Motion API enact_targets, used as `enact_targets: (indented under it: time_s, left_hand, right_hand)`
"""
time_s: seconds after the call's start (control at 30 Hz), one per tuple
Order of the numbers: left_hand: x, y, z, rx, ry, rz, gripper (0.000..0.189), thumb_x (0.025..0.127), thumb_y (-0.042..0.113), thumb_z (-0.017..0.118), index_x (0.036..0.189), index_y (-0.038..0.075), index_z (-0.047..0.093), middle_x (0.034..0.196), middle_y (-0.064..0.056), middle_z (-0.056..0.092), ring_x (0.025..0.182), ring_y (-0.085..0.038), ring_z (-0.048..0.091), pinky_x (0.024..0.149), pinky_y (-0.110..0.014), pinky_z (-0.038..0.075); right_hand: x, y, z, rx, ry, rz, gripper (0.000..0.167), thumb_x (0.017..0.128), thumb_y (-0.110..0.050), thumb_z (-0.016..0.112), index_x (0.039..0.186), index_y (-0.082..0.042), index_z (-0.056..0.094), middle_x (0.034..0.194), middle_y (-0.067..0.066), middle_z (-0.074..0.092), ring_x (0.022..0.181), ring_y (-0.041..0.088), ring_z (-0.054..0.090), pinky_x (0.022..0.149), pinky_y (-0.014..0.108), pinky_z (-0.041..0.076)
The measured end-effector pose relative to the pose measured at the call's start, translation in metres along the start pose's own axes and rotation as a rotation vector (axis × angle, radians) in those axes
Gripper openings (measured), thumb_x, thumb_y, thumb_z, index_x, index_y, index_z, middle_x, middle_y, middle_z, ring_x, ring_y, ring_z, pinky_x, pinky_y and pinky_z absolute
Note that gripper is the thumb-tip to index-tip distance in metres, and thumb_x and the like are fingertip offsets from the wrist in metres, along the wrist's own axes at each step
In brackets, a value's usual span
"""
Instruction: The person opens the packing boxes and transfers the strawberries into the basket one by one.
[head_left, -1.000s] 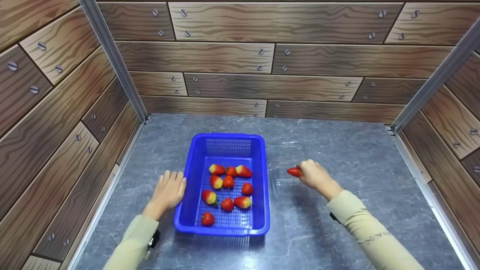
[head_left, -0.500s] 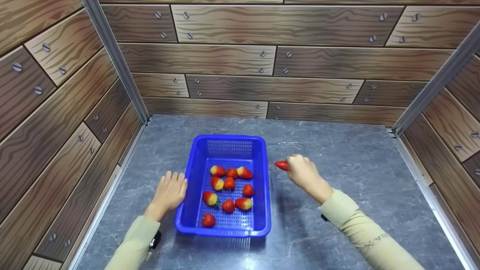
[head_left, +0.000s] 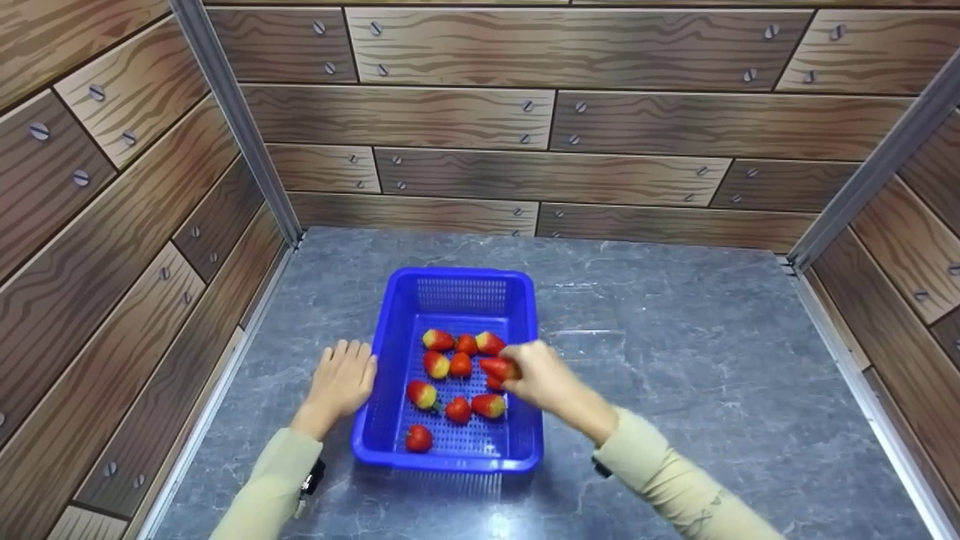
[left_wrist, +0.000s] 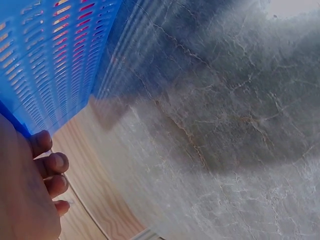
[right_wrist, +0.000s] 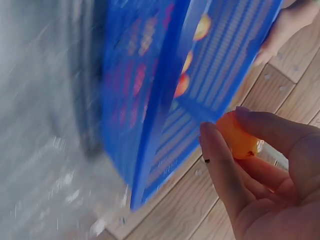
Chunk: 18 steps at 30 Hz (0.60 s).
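Observation:
A blue plastic basket with slotted walls stands on the grey marbled surface. Several strawberries, some all red and some red with yellow ends, lie scattered on its floor. My right hand reaches over the basket's right rim, holding a strawberry above the others. In the right wrist view, thumb and fingers pinch this strawberry. At the left rim, my left hand rests against the basket with its fingers extended. The left wrist view shows the left hand's fingers beside the slotted wall.
Wood-plank-patterned panels enclose the back and both sides, joined by grey metal corner posts. A thin transparent flat piece lies on the marbled surface right of the basket.
My right hand has carried the strawberry leftward, from the space right of the basket to above its inside. The left hand has stayed at the left rim; the basket has not moved.

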<state>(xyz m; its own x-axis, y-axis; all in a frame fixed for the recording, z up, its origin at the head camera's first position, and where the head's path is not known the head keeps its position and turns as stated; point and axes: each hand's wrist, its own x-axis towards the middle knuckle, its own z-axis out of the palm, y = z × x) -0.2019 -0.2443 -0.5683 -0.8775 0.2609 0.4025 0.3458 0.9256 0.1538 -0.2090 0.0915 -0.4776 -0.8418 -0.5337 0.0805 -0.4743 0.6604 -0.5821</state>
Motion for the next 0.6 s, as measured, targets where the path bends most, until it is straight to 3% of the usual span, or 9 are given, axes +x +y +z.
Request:
enact_targets:
  time_s: [0.23,0.4,0.6]
  left_hand:
    - [-0.001,0.001,0.0,-0.001,-0.019,-0.01,0.019,0.1,0.015,0.047,0.098,-0.002,0.056,0.089,-0.019,0.055,0.086,-0.04,0.051,0.075,-0.049,0.04]
    - [-0.004,0.001,-0.001,-0.008,-0.036,-0.03,0.018,0.1,0.014,0.047,0.097,-0.001,0.055,0.088,-0.018,0.056,0.087,-0.039,0.052,0.075,-0.049,0.041]
    - [-0.001,0.002,0.0,0.004,-0.036,-0.027,0.018,0.101,0.015,0.046,0.096,0.0,0.054,0.089,-0.018,0.055,0.087,-0.039,0.052,0.075,-0.049,0.041]
  right_hand:
    - [-0.006,-0.006,0.041,0.041,-0.07,-0.05,0.021,0.07,0.003,0.08,0.089,-0.002,0.072,0.069,0.0,0.061,0.059,0.009,0.053,0.054,0.024,0.048]
    - [-0.008,-0.01,0.065,0.039,-0.152,0.019,0.018,0.068,0.001,0.083,0.084,-0.002,0.075,0.062,-0.004,0.059,0.052,0.007,0.048,0.051,0.022,0.046]
    - [-0.007,-0.015,0.085,-0.017,-0.246,0.136,0.016,0.064,-0.002,0.086,0.063,-0.008,0.071,0.055,-0.005,0.054,0.052,0.008,0.045,0.051,0.023,0.044]
